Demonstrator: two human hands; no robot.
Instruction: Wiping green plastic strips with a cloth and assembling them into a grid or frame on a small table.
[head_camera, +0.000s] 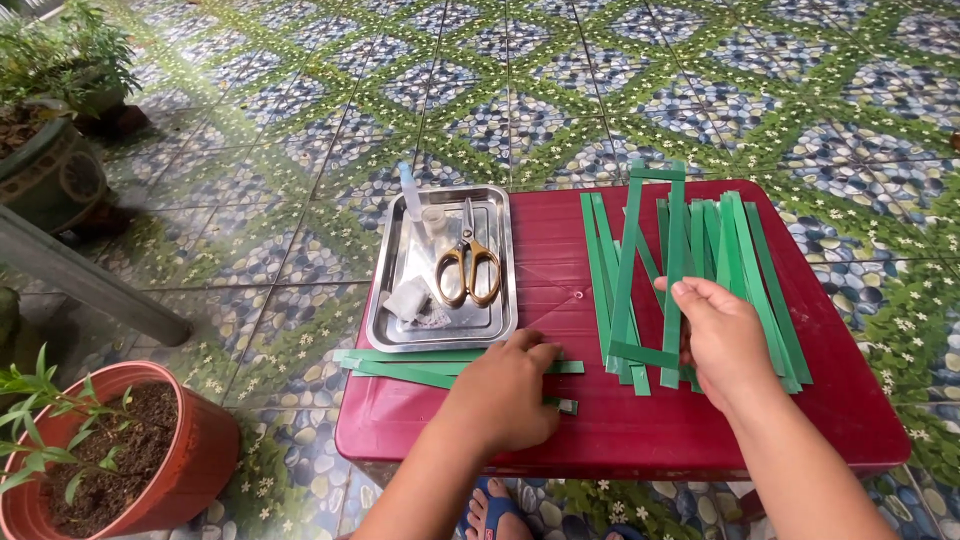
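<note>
The left hand presses flat, fingers down, on a few green paper strips lying crosswise near the red table's front edge, their ends jutting past its left side. The right hand, loosely curled, rests on the upright strip pile, which reaches the far edge. A steel tray holds yellow-handled scissors and a small clear bottle. Open tiled floor lies beyond.
</note>
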